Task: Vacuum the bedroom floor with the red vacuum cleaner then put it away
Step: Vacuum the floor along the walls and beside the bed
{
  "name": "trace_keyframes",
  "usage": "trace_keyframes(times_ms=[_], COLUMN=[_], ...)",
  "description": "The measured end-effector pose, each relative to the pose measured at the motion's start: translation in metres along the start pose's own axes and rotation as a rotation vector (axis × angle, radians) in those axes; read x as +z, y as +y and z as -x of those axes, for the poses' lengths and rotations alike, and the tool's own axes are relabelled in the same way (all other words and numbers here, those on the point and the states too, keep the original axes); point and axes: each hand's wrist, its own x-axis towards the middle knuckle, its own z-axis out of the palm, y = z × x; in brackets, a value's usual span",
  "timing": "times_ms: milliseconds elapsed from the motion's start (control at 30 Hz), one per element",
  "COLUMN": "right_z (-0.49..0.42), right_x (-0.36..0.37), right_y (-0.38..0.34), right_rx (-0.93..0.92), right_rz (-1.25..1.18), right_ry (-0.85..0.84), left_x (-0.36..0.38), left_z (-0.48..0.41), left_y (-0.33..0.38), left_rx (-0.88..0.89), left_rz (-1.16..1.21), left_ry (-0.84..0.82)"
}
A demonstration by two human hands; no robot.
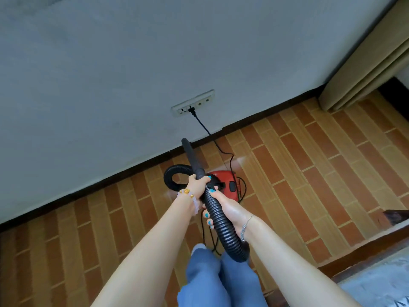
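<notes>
The red vacuum cleaner [225, 181] sits on the brick-patterned floor close to the wall, partly hidden behind my hands. Its black ribbed hose [223, 227] loops out to the left and comes back through both hands. My left hand [197, 186] grips the hose where the smooth black nozzle [192, 155] begins; the nozzle points up toward the wall. My right hand [223, 208] grips the ribbed hose just below. The black power cord [218, 146] runs from the vacuum to a plug [192, 110] in the wall socket strip [193, 103].
A grey wall [132, 63] with a dark skirting board fills the upper view. Beige curtains [371, 67] hang at the upper right. A bed edge with a grey cover [376, 278] lies at the lower right. My blue-trousered legs [217, 278] stand below.
</notes>
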Motion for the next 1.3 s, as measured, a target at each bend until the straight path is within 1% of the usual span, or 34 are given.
trace_keyframes(times_ms=[67, 167, 233, 333, 400, 633, 767, 833, 900, 967, 1067, 1200, 1300], right_z=[0.011, 0.029, 0.041, 0.058, 0.064, 0.09, 0.1, 0.101, 0.103, 0.103, 0.107, 0.106, 0.116], right_x=[0.011, 0.025, 0.035, 0.05, 0.059, 0.086, 0.087, 0.083, 0.077, 0.069, 0.055, 0.018, -0.028], right_y=[0.011, 0.029, 0.037, 0.045, 0.051, 0.059, 0.061, 0.064, 0.067, 0.067, 0.066, 0.051, 0.02], right_rx=[-0.029, -0.071, -0.095, -0.143, -0.177, -0.315, -0.355, -0.379, -0.377, -0.359, -0.359, -0.366, -0.372], right_rz=[0.077, 0.186, 0.218, 0.286, 0.341, 0.318, 0.365, 0.333, 0.223, 0.127, 0.014, -0.034, -0.086], right_ry=[0.021, 0.04, 0.048, 0.098, 0.142, 0.284, 0.355, 0.377, 0.365, 0.341, 0.349, 0.415, 0.481], left_x=[-0.011, -0.021, -0.025, -0.033, -0.04, -0.048, -0.045, -0.039, -0.029, -0.016, 0.009, 0.048, 0.083], left_z=[0.014, 0.045, 0.065, 0.081, 0.076, 0.139, 0.151, 0.155, 0.156, 0.157, 0.157, 0.15, 0.143], left_y=[-0.006, -0.011, -0.014, -0.019, -0.025, -0.006, -0.008, -0.01, -0.011, -0.011, -0.012, -0.01, -0.005], left_rx=[0.02, 0.055, 0.073, 0.114, 0.148, 0.394, 0.431, 0.427, 0.437, 0.452, 0.493, 0.546, 0.593], left_rz=[-0.028, 0.006, 0.014, -0.038, -0.093, -0.197, -0.241, -0.268, -0.321, -0.396, -0.53, -0.682, -0.794], left_ry=[0.006, -0.017, -0.01, 0.019, 0.017, -0.043, -0.056, -0.066, -0.08, -0.093, -0.093, -0.121, -0.167])
